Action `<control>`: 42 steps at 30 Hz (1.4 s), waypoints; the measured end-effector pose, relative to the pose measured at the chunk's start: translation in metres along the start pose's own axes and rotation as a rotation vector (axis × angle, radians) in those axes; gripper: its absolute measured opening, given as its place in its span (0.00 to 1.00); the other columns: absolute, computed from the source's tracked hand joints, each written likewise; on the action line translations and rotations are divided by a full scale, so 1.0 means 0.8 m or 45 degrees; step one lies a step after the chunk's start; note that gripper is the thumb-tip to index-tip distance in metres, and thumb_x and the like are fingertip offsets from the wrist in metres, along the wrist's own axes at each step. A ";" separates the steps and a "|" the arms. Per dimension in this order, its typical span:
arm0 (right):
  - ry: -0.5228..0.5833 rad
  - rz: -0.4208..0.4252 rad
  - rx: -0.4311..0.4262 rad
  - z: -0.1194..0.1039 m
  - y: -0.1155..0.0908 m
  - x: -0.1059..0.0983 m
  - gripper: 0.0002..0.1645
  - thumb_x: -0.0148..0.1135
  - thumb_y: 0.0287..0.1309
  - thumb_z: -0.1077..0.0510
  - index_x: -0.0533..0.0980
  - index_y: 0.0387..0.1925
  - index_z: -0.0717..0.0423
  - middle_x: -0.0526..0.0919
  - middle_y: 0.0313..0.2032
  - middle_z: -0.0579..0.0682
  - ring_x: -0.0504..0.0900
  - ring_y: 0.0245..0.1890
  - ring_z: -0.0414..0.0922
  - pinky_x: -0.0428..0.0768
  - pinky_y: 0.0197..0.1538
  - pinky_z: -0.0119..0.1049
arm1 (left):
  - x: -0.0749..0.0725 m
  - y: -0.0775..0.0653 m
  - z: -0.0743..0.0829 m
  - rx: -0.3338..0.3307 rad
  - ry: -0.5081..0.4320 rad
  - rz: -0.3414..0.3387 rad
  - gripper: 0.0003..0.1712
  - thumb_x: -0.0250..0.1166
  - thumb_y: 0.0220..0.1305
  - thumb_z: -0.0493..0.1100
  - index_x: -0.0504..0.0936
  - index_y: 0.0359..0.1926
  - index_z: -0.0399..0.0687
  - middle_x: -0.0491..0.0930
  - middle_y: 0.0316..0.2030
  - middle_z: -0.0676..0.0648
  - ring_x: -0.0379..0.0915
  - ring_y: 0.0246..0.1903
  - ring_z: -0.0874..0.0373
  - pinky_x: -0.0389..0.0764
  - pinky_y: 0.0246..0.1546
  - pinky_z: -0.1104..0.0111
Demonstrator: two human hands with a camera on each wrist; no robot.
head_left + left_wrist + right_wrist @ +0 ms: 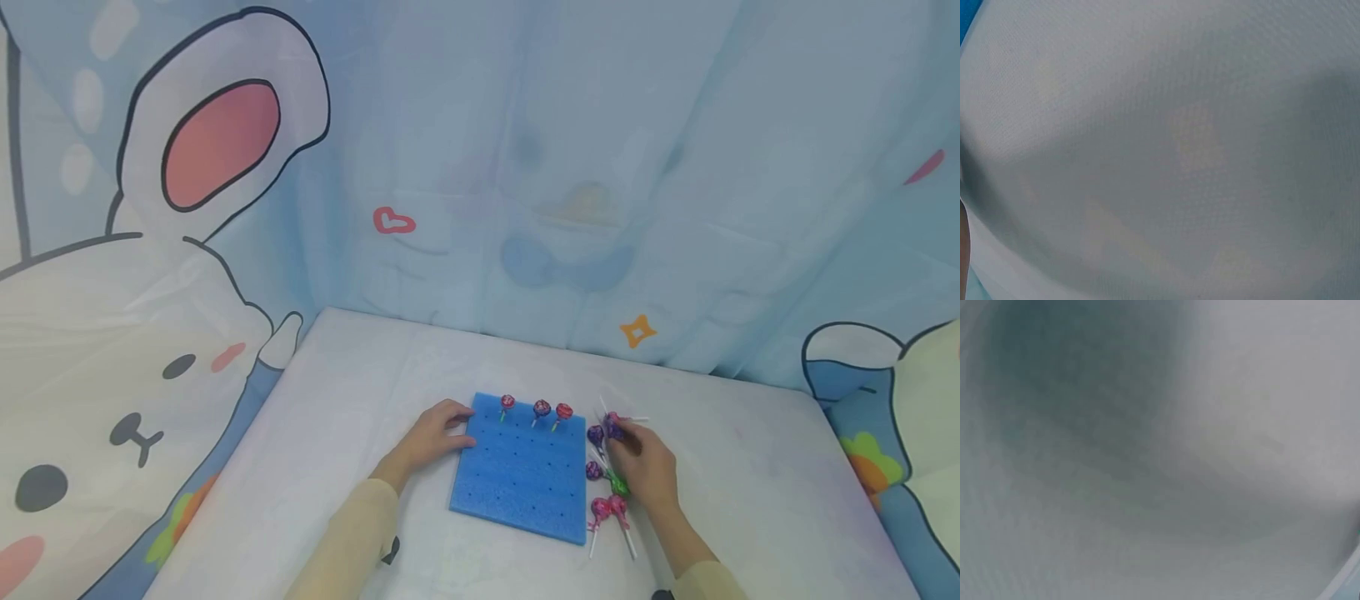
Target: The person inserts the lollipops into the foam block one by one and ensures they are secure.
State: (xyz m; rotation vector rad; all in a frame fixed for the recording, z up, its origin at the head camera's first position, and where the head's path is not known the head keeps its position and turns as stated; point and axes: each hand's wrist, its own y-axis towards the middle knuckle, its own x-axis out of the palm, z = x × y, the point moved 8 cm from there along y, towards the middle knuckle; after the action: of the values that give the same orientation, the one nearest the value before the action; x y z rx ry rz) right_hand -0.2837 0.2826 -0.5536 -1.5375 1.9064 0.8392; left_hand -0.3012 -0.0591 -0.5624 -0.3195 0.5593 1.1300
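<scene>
On the table lies a blue foam board [510, 475] with rows of small holes. Three lollipops stand upright along its far edge: a red one [507, 402], a dark purple-red one [542, 408] and another red one [564, 411]. My left hand [431, 433] touches the board's left edge, thumb and fingers spread. Right of the board, my right hand [648, 462] pinches a purple lollipop [612, 427] among the loose ones; its fingertips are partly hidden. Neither wrist view shows a hand clearly at work, mostly pale blurred cloth.
Beside the board's right edge lie more wrapped lollipops: purple ones [595, 471], a green one [618, 484] and pink ones [601, 508] with white sticks toward me. A white cloth [360, 367] covers the table. Printed blue curtains [465, 167] hang behind and at both sides.
</scene>
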 end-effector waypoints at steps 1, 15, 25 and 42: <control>0.021 0.005 0.010 0.000 0.001 -0.001 0.24 0.61 0.65 0.61 0.72 0.61 0.60 0.75 0.59 0.62 0.73 0.61 0.59 0.75 0.60 0.52 | 0.000 0.000 0.000 0.002 -0.005 0.002 0.29 0.69 0.62 0.48 0.75 0.61 0.43 0.75 0.57 0.47 0.71 0.60 0.54 0.72 0.62 0.65; 0.229 0.056 0.059 -0.003 0.003 -0.008 0.24 0.61 0.66 0.54 0.73 0.62 0.53 0.77 0.59 0.54 0.75 0.61 0.51 0.75 0.58 0.39 | -0.001 0.000 0.003 0.007 -0.028 -0.001 0.28 0.69 0.62 0.46 0.75 0.61 0.42 0.75 0.57 0.46 0.71 0.60 0.54 0.71 0.62 0.66; 0.358 0.136 0.074 -0.017 0.007 -0.019 0.25 0.62 0.65 0.50 0.74 0.61 0.51 0.80 0.57 0.50 0.76 0.60 0.47 0.75 0.61 0.40 | -0.002 0.000 0.005 0.000 -0.009 0.001 0.28 0.69 0.62 0.47 0.75 0.61 0.42 0.75 0.57 0.46 0.71 0.60 0.54 0.71 0.62 0.64; 0.351 0.153 0.109 -0.017 0.006 -0.019 0.25 0.59 0.67 0.46 0.75 0.61 0.50 0.79 0.58 0.51 0.76 0.60 0.49 0.76 0.59 0.41 | 0.000 0.000 0.002 0.018 0.003 -0.003 0.28 0.70 0.61 0.46 0.75 0.61 0.42 0.75 0.57 0.46 0.71 0.60 0.53 0.71 0.62 0.65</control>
State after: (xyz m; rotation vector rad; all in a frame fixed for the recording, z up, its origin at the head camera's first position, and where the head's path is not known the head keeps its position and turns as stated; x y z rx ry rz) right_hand -0.2858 0.2830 -0.5327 -1.5649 2.2206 0.6104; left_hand -0.3011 -0.0581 -0.5613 -0.3093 0.5687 1.1227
